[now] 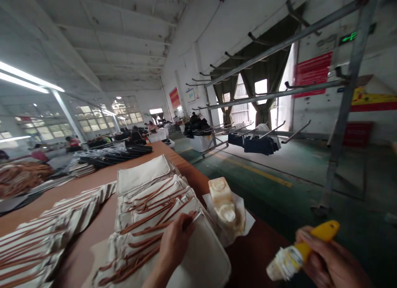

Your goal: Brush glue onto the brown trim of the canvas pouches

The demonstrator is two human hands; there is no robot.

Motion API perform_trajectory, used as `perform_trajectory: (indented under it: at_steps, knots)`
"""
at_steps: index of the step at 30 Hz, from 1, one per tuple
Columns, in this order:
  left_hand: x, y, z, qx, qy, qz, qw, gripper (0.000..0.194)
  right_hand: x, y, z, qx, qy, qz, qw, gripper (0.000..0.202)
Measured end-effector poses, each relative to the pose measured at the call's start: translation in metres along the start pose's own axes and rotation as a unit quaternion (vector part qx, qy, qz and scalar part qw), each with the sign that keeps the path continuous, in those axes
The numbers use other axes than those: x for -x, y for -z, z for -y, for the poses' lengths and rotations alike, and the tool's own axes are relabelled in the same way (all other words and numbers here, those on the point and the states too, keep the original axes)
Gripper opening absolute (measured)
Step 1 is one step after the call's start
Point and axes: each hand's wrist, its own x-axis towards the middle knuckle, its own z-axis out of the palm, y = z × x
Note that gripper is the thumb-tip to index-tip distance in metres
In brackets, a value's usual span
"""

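Note:
My right hand is closed around the yellow handle of a brush; its bristle end, coated in whitish residue, points down and left. My left hand has its fingers pinched at the upper edge of a cream fabric piece. A small pale tip shows beyond these fingers, too small to name. Under and beside the left hand are stacked cream pieces with brown straps. A stained plastic container with whitish contents sits on a white sheet at the table edge, between my hands.
On the brown table, more strapped cream pieces lie in a row at left. Dark items are piled farther back. A metal rack with prongs stands on the right, dark bags hanging from it.

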Motion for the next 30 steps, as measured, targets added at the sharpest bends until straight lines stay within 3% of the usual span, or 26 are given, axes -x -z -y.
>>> perform_trajectory:
  at_steps: [3,7,12,19,25,30]
  knots:
    - [0.008,-0.004,0.002,0.063,-0.022,0.009,0.998,0.019,-0.008,-0.022,0.003,-0.025,0.053,0.024,0.998,0.038]
    - [0.014,-0.008,0.008,0.090,-0.015,0.009,0.996,0.026,-0.045,-0.038,-0.013,0.081,0.144,0.089,0.982,0.034]
    - [0.019,-0.015,0.015,0.135,0.015,0.007,0.991,0.039,-0.091,-0.057,-0.038,0.289,0.264,0.177,0.903,0.034]
    - [0.022,-0.022,0.017,0.166,0.050,0.007,0.985,0.040,-0.124,-0.088,-0.072,0.364,0.325,0.246,0.838,0.024]
    - [0.023,-0.019,0.014,0.211,0.059,0.023,0.975,0.044,-0.144,-0.088,-0.085,0.396,0.343,0.258,0.812,0.022]
    - [0.023,-0.022,0.013,0.243,0.079,0.040,0.966,0.043,-0.136,-0.074,-0.078,0.410,0.376,0.292,0.778,0.022]
